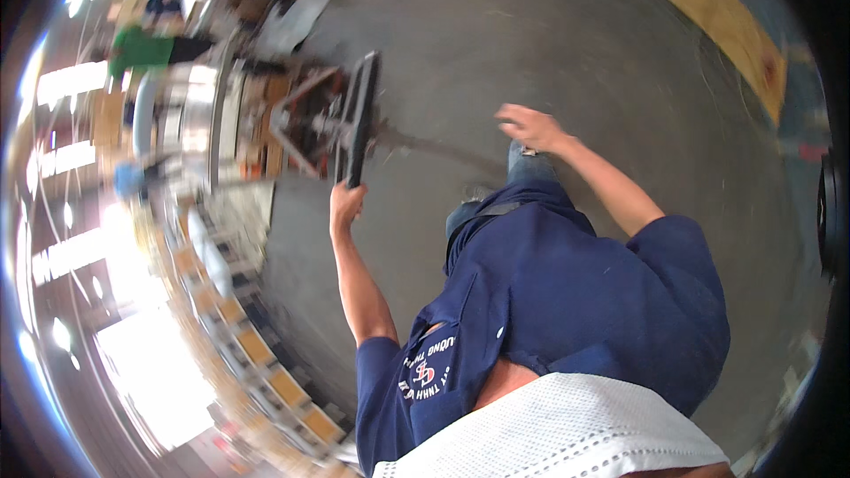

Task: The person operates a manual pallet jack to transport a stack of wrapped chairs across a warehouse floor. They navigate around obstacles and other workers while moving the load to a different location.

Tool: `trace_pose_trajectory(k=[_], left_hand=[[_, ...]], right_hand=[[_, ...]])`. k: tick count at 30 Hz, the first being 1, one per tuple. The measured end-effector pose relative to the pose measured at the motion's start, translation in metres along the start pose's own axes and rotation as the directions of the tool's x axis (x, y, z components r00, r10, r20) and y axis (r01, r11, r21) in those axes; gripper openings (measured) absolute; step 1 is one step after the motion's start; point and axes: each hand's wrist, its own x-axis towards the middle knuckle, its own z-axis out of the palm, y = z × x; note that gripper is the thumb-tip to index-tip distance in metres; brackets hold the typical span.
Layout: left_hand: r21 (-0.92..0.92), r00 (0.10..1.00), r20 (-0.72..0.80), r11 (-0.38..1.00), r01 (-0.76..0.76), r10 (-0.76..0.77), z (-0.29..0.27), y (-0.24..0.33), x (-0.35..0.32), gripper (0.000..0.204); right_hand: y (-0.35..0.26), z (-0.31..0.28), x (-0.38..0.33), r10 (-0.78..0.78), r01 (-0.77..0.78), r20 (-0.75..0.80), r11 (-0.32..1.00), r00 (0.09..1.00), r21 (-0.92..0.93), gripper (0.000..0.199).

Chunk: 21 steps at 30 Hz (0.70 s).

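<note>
My left hand is closed around the lower end of a long black handle bar. The bar belongs to a metal-framed cart with orange and red parts, standing on the grey concrete floor ahead of me. My right hand is raised off to the right of the handle, blurred, holding nothing, with its fingers loosely apart. My navy short-sleeved shirt and jeans fill the lower middle of the view, and a white mesh fabric lies along the bottom edge.
A person in a green top stands at the upper left near cluttered metal equipment. Shelving with several brown boxes runs down the left side beside bright windows. A yellow plywood board lies on the floor at the upper right.
</note>
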Motion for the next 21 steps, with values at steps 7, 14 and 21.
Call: trace_pose_trajectory(k=[7,14,21], left_hand=[[-0.177,0.999,0.038,0.984,-0.005,0.012,0.077,0.122,-0.063,0.018],[-0.169,0.985,0.159,0.981,0.094,-0.068,0.149,0.255,-0.023,0.021],[-0.101,0.971,0.172,0.978,0.185,-0.165,0.228,0.395,-0.031,0.016]], right_hand=[[0.279,-0.136,-0.499,0.998,-0.583,-0.042,0.008,-0.044,0.812,0.037],[0.250,-0.126,-0.696,0.884,-0.208,-0.065,-0.038,-0.464,0.977,0.017],[0.264,-0.129,-0.737,0.922,-0.199,0.132,-0.215,-0.363,0.956,0.017]])
